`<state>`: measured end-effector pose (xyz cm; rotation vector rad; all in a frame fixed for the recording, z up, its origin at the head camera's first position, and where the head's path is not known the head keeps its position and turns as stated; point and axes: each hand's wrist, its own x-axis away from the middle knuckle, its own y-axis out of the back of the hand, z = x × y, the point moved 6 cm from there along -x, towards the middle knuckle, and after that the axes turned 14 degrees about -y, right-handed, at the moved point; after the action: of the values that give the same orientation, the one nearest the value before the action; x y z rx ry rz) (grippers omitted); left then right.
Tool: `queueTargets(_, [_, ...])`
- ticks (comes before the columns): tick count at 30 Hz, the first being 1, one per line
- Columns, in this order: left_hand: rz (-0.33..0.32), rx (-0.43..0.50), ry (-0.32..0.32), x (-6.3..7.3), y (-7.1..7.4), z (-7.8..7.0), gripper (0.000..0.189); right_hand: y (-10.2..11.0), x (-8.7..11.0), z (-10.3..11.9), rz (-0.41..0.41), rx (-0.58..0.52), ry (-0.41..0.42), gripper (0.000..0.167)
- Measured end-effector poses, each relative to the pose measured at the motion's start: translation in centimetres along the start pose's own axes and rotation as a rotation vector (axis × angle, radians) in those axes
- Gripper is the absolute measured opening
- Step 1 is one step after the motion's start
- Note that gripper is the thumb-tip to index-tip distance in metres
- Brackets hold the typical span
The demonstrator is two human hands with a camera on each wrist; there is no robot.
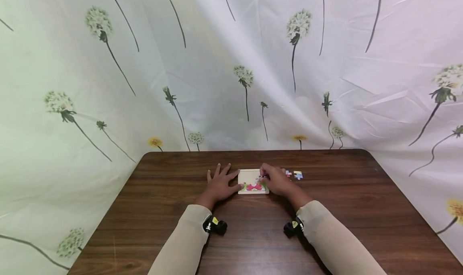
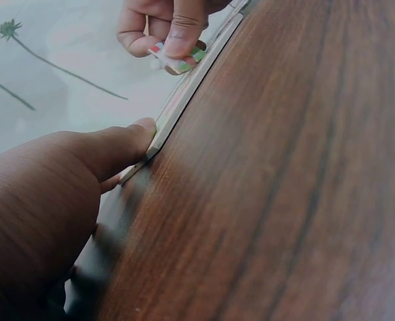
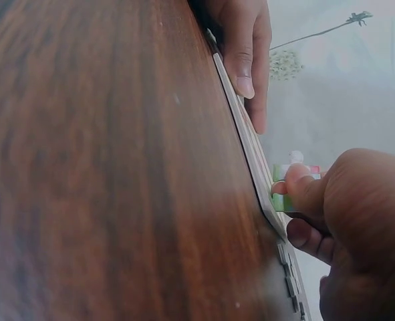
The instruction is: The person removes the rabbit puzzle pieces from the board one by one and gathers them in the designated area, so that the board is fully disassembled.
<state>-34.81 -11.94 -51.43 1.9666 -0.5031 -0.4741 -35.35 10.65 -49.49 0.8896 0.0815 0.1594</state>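
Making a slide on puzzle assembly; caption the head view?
Left hand steadies puzzle board on table; right hand pinches a piece.

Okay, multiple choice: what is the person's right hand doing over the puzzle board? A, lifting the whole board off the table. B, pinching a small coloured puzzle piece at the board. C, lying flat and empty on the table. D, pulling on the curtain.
B: the right hand pinches a coloured puzzle piece at the puzzle board, while the left hand lies flat, thumb against the board's edge.
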Motion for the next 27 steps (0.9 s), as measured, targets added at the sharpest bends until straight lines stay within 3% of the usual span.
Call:
queueTargets(6, [0.0,-0.004,0.003,0.0,0.0,-0.1,0.073,0.0,-0.2,-0.3,-0.035,-0.043,0.022,0.021])
queueTargets(14, [0.0,-0.004,0.009,0.0,0.1,-0.2,0.073,1.4,0.3,-0.5,-0.088,-0.24,0.015,0.013])
queueTargets(20, [-0.004,0.021,-0.005,0.0,0.1,-0.2,0.072,2.3,0.9,-1.1,-0.113,-0.209,-0.014,0.01])
queueTargets(27, [-0.015,0.031,-0.005,0.2,0.2,-0.3,0.072,3.5,1.6,-2.0,-0.135,-0.212,0.012,0.009])
